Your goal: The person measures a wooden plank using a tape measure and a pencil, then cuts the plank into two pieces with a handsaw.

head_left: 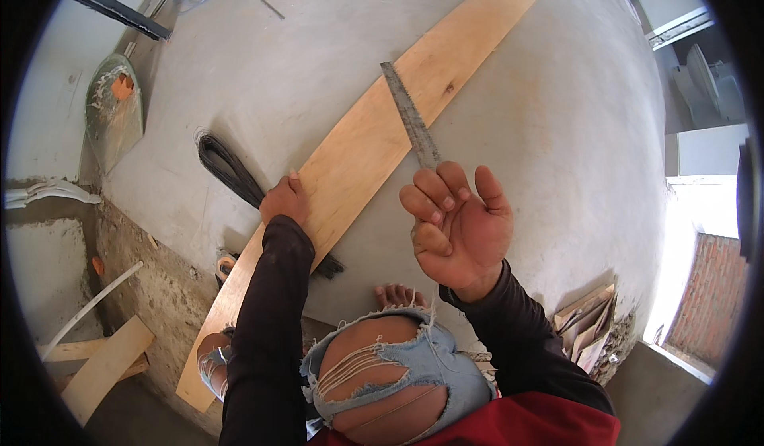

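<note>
My left hand (285, 201) grips the long pale plywood board (487, 20), which runs diagonally across the floor. My right hand (458, 227) is turned palm up, fingers loosely curled and thumb apart, with nothing visible in the palm. A narrow toothed saw blade (406, 108) crosses the board, its lower end hidden behind that hand. A black looped bundle of wire (220, 163) lies left of the board. My bare knee (366, 358) shows through torn jeans below.
A green shovel-like blade (111, 132) leans at the left wall, near white pipes (56, 192). Wood offcuts (107, 366) lie lower left, more scraps (581, 331) lower right. A black bar (115, 12) is upper left; a bright opening with brick (700, 295) is right.
</note>
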Demonstrator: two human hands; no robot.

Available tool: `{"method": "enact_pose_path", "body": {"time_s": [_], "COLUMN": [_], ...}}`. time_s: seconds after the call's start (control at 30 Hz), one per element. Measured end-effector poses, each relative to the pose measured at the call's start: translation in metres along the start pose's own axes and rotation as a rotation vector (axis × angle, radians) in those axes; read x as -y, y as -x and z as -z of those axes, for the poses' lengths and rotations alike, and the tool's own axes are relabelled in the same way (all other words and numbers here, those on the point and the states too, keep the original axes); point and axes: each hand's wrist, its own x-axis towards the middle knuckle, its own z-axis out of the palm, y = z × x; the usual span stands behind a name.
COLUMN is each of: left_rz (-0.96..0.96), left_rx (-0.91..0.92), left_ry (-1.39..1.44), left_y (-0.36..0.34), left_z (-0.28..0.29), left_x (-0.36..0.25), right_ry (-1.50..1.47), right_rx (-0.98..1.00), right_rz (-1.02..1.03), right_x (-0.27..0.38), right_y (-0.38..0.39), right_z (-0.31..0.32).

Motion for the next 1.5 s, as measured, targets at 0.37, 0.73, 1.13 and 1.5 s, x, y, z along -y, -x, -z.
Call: {"method": "enact_pose_path", "body": {"time_s": [0.37,0.73,1.13,1.5], "left_rz": [0.001,0.015,0.011,0.038], "left_rx": [-0.021,0.01,0.019,0.04], "left_ry": [-0.025,-0.047,-0.05,0.005], "left_y": [-0.003,-0.001,0.002,-0.002], "left_z": [-0.005,0.001,0.002,0.006], "left_x": [0.003,-0.002,-0.004,0.0], "right_ry": [0.113,0.348,0.397,2.636], "right_rx": [0.011,0.125,0.135,-0.266], "right_rz": [0.029,0.104,0.131,0.111], "right_x": [-0.003,-0.008,-0.007,0.062], "right_y": [-0.002,0.006,0.01,0.087], "right_z": [-0.005,-0.017,-0.009,0.119]}}
